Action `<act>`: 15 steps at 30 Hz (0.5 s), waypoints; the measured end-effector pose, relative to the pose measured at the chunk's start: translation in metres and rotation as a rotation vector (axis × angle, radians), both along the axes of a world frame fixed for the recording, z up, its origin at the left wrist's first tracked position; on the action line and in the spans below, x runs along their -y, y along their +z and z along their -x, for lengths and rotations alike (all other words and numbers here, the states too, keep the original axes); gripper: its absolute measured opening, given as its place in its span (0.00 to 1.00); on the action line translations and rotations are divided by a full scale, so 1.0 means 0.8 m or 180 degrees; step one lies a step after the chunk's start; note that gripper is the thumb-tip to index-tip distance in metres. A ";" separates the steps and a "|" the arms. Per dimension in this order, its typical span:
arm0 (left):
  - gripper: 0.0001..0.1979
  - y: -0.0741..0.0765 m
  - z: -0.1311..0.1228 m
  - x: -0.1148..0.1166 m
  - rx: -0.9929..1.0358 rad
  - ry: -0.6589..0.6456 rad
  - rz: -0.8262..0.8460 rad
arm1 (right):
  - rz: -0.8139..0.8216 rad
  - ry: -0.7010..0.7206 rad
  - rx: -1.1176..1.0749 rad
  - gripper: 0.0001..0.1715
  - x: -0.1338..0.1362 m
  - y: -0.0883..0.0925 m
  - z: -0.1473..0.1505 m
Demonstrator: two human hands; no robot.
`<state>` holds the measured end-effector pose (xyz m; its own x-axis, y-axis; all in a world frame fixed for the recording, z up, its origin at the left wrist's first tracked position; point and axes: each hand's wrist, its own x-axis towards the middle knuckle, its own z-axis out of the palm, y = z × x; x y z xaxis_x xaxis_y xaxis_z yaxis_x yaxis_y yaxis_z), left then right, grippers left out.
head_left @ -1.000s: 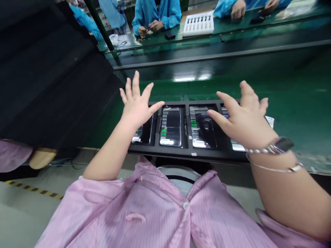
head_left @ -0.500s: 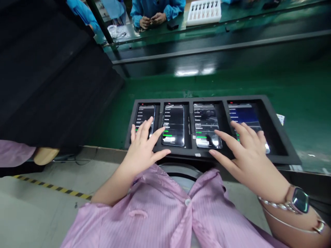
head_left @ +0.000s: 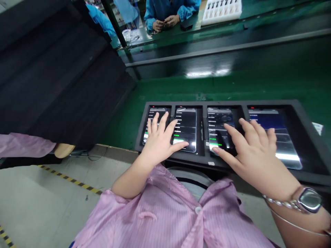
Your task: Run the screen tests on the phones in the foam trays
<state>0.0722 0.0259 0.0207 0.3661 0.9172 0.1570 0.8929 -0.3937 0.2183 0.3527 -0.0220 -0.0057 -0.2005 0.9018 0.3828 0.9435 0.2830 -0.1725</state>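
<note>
A black tray on the green conveyor belt holds several lit phones side by side. My left hand lies open with spread fingers over the leftmost phone, its thumb on the second phone. My right hand is open too, fingers spread: the thumb and forefinger rest on the third phone, the other fingers reach the rightmost phone. A watch and a bracelet sit on my right wrist.
A black hood rises at the left. The green belt runs behind the tray. Across it, people in blue coats work at a bench with a white tray. Another person's pink sleeve is at the left edge.
Both hands came down from raised above the tray onto the phone screens. The tray now sits further right in view and the screens show different content.
</note>
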 end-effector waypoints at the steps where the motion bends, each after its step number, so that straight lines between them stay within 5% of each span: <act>1: 0.44 -0.001 0.000 -0.001 0.0008 0.0023 -0.0015 | -0.0010 -0.0005 -0.0011 0.46 -0.002 0.000 0.000; 15: 0.38 0.003 0.004 0.002 0.0125 0.0003 -0.0117 | 0.0195 -0.0107 0.0210 0.46 -0.013 0.006 0.006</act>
<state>0.0686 0.0243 0.0234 0.3582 0.9109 0.2048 0.8844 -0.4013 0.2384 0.3480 -0.0119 -0.0009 -0.1927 0.9297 0.3138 0.9621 0.2419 -0.1257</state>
